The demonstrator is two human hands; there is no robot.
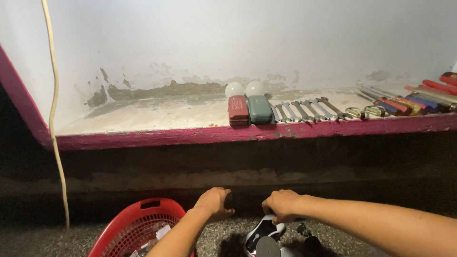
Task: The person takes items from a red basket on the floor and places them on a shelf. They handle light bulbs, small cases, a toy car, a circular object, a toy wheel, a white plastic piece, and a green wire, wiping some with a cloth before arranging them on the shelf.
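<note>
My left hand (214,202) is low in the middle of the view, fingers curled into a loose fist, and what it holds, if anything, is hidden. My right hand (281,205) is beside it, fingers closed over the top of a white and black device (261,236) that stands on the gritty floor at the bottom edge. The part under the fingers is hidden. Both forearms reach in from the bottom.
A red plastic basket (138,223) sits at lower left. On the pink-edged ledge (190,135) lie a red case (238,111), a green case (259,109), two white bulbs (244,88), several wrenches (304,111) and screwdrivers (409,102). A pale cable (54,114) hangs at left.
</note>
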